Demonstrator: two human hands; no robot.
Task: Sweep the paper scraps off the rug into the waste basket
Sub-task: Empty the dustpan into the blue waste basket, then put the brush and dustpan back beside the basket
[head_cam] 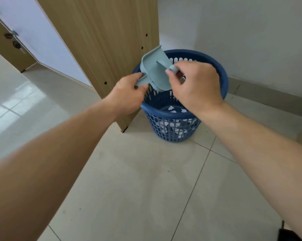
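While your left hand (129,91) grips the dustpan (153,70) handle and your right hand (195,84) pinches a pale-blue brush handle (172,68), the pan tilts over the blue waste basket (223,80), mouth up-left; paper scraps (171,108) lie inside, wooden panel (101,40) touching.

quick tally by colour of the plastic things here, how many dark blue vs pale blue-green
dark blue: 1, the waste basket, paper scraps inside
pale blue-green: 2, the dustpan held by the left hand, and the small brush handle pinched by the right hand; how the two pieces join cannot be told
total: 3
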